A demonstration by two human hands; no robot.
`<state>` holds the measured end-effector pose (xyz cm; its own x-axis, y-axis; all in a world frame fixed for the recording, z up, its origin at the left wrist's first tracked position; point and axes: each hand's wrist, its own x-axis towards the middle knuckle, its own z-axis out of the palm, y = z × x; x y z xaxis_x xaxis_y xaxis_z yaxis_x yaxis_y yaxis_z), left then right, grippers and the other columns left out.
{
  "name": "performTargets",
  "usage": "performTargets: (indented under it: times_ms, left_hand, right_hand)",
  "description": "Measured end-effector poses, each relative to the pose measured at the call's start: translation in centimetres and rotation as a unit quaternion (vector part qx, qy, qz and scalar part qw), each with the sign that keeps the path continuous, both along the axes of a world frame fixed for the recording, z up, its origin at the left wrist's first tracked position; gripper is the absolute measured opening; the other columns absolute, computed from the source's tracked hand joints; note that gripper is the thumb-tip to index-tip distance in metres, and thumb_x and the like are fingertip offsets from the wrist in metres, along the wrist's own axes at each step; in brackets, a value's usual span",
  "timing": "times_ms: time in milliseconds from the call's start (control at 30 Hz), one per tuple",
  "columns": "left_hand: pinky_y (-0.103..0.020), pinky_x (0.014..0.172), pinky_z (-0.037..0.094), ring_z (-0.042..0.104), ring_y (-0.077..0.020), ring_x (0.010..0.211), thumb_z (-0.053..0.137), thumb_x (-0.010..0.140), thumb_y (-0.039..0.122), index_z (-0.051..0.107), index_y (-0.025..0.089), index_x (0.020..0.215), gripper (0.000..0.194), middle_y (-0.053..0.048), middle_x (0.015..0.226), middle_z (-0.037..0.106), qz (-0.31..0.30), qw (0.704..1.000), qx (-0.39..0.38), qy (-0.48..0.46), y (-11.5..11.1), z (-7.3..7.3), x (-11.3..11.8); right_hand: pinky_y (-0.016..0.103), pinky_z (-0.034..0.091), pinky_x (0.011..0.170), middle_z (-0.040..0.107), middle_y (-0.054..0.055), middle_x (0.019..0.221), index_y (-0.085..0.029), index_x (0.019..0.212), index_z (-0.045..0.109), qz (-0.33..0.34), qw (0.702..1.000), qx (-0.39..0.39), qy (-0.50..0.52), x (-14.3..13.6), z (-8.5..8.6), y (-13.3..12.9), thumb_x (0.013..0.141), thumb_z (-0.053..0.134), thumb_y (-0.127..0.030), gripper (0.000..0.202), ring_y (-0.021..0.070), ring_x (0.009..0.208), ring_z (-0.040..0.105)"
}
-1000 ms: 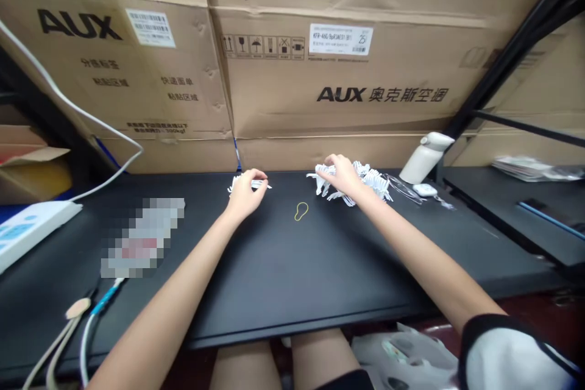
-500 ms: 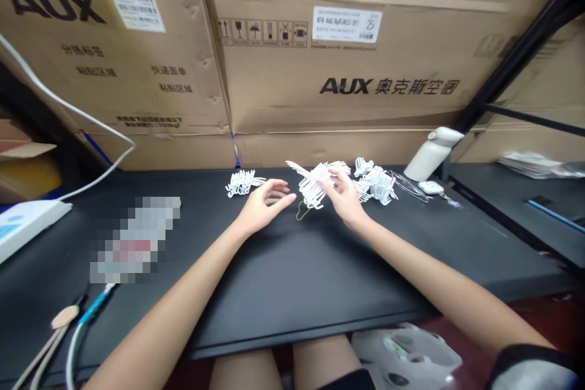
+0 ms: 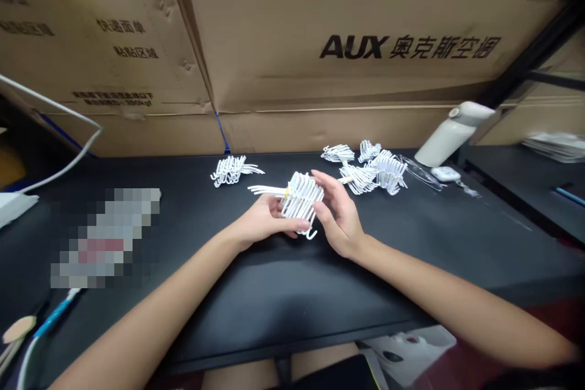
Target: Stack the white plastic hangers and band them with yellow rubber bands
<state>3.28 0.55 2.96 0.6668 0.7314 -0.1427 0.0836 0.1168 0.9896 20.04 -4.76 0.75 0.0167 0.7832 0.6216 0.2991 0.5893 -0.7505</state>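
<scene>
A bundle of white wire hooks (image 3: 299,198), bound with a yellow tie, is held between my two hands above the black table. My left hand (image 3: 267,219) grips it from the left, thumb across its front. Around its right side curl the thumb and fingers of my right hand (image 3: 340,213), touching the hooks. One similar hook bundle (image 3: 231,169) lies on the table behind my left hand. Behind my right hand is a cluster of several more bundles (image 3: 388,172).
A white bottle (image 3: 452,134) leans at the back right, beside a small white case (image 3: 445,174) and thin clear strands. Large cardboard boxes (image 3: 283,79) wall off the back. A blurred-out object (image 3: 109,237) with a cable lies left on the black table (image 3: 292,298).
My right hand has brought the hook bundle nearer, and my left hand has closed on it. The bundle now lies turned on its side. The camera view has tilted down.
</scene>
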Motion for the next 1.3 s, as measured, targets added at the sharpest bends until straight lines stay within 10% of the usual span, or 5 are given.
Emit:
performTargets:
  times_ms: [300, 1300]
  left_hand:
    - [-0.034, 0.065, 0.056, 0.065, -0.0262, 0.086, 0.080, 0.058, 0.031, 0.068, 0.017, 0.098, 0.044, -0.009, 0.095, 0.069, 0.023, 0.999, -0.025, -0.019, 0.3, 0.3, -0.5]
    - [-0.026, 0.059, 0.048, 0.055, -0.0126, 0.058, 0.069, 0.066, 0.026, 0.065, 0.011, 0.081, 0.023, -0.001, 0.061, 0.059, 0.020, 0.994, -0.080, -0.069, 0.5, 0.5, -0.7]
  right_hand:
    - [0.046, 0.048, 0.091, 0.054, 0.010, 0.123, -0.023, 0.093, 0.059, -0.064, 0.992, 0.089, -0.065, 0.2, 1.4, -0.1, 0.083, 0.057, -0.020, 0.010, 0.0230, 0.101, 0.059]
    - [0.036, 0.052, 0.082, 0.061, 0.009, 0.095, -0.018, 0.087, 0.058, -0.026, 0.990, 0.109, -0.083, -0.4, 0.5, 0.9, 0.086, 0.052, -0.012, 0.008, 0.0185, 0.093, 0.061]
